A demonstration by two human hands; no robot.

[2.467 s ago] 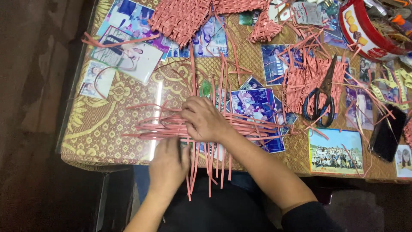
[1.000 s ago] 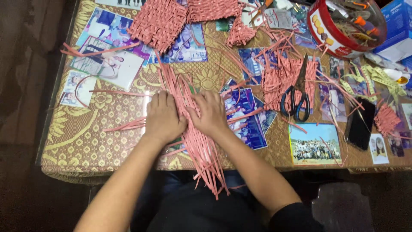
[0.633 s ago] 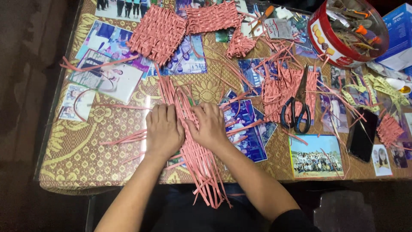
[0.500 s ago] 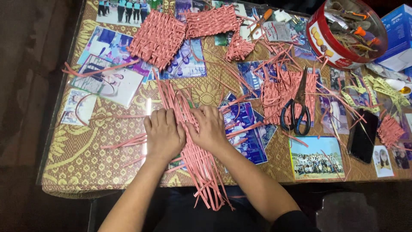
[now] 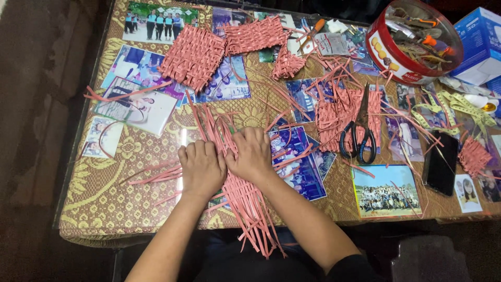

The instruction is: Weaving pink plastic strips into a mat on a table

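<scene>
A long bundle of pink paper strips (image 5: 245, 203), partly woven, lies on the table and hangs over its near edge. My left hand (image 5: 201, 168) presses flat on the strips at the left side of the weave. Beside it, my right hand (image 5: 251, 154) presses palm down on the strips, fingers pointing away from me. Both hands touch each other at the thumbs. More loose strips (image 5: 156, 175) stick out to the left under my left hand.
Woven pink mats (image 5: 194, 56) (image 5: 255, 34) lie at the back. Black-handled scissors (image 5: 359, 137) rest on a pile of strips (image 5: 339, 112). A red round tin (image 5: 412, 42) of tools, a black phone (image 5: 441, 163), a blue box (image 5: 480, 44) and photographs under the glass fill the right.
The strip bundle was turned from lying crosswise to running lengthwise away from me. Both hands moved onto it side by side and now press it flat.
</scene>
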